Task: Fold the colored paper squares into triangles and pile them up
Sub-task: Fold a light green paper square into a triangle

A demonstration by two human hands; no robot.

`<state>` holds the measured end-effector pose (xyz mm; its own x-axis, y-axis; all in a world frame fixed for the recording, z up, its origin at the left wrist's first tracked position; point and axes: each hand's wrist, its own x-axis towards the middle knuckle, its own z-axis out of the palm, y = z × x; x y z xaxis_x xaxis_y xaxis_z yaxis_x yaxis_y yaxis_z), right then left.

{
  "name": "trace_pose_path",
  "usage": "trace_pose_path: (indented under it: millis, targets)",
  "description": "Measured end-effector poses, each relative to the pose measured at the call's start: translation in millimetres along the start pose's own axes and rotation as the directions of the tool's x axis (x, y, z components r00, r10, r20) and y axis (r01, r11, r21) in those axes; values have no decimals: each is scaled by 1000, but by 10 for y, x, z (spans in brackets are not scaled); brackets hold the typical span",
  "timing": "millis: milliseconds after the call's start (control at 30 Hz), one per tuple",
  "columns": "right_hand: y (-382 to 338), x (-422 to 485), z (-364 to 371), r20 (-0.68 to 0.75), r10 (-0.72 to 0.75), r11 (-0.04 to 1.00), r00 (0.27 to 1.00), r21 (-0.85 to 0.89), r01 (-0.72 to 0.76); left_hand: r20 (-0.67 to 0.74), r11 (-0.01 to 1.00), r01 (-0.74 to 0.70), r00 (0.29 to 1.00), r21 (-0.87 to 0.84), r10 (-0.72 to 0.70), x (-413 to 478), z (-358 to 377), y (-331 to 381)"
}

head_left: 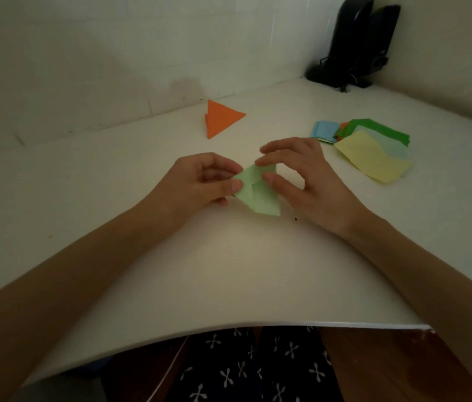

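left grip: clamped on the left corner of the green paper, thumb on top, fingers curled in underneath, forearm stretched out over the worktop
right grip: pinching the same sheet up at its far edge, forefinger on the top corner, thumb pressed down near the middle, other fingers loosely fanned out above and touching nothing
green paper: pale green, only partly folded so far, one flap doubled over with a crease running down the middle, near corner pointing back toward the body; sitting between both grips about mid-worktop, honestly can't tell if flat on the surface or lifted a bit
orange triangle: folded and lying flat further back, close to the wall, on its own and well apart from both grips, with a little notch showing on its left edge
squares: loose, messy pile off to the right, still unfolded; yellow on top at the front, a pale mint one under it, darker green behind, a sliver of orange and a blue one poking out at the left end; near the right grip but not touching
speakers: two black ones standing upright in the far right corner, cables bunched at the base
fabric: dark with small white crosses, showing below the near edge of the worktop
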<state>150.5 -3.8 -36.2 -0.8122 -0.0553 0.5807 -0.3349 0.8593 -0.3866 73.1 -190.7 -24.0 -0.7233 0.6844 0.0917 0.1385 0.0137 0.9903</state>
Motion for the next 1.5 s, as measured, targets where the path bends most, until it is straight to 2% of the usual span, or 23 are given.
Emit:
trace_pose_path:
  millis: [100,233,333,433,533,600,667,733,800,933,1133,1267,1500]
  targets:
    - [-22,-5,-2,-91,26,1000,995,-1,-26,71,999,-9,997,49,6,-10,12,-9]
    - [-84,-14,-16,-93,111,988,989,117,-100,171,980,-59,985,191,26,-11,14,-23]
    - [-104,-4,2,-80,153,981,985,129,-142,131,981,-48,991,187,23,-12,40,-27]
    - [-69,3,-11,-184,262,964,947,96,-248,-50,998,58,997,-21,-59,6,25,-18]
    - [-68,-6,-55,-271,278,960,922,99,-261,-142,932,133,972,-337,-190,42,-31,15]
    - [-115,-19,-77,-261,225,973,939,112,-202,-153,875,153,957,-459,-248,57,-58,42]
    - [-173,-34,-79,-159,158,979,975,152,-134,-165,848,150,950,-508,-267,54,-60,64]
    - [-195,-41,-41,-29,78,985,997,157,-72,-177,849,137,950,-510,-259,42,-43,69]
    - [-178,-30,24,25,26,990,999,135,-29,-179,863,128,953,-489,-243,26,-20,66]
    - [-138,-17,62,-44,-3,995,999,104,8,-125,872,141,967,-469,-223,-2,25,69]
    - [-215,10,14,-63,181,940,981,305,-153,30,873,199,978,-445,-207,-53,104,114]
    - [-262,26,0,-51,318,884,947,377,-276,88,872,208,978,-443,-189,-65,119,123]
    - [-284,16,47,-44,410,870,911,319,-376,12,953,144,989,-265,-146,-77,175,76]
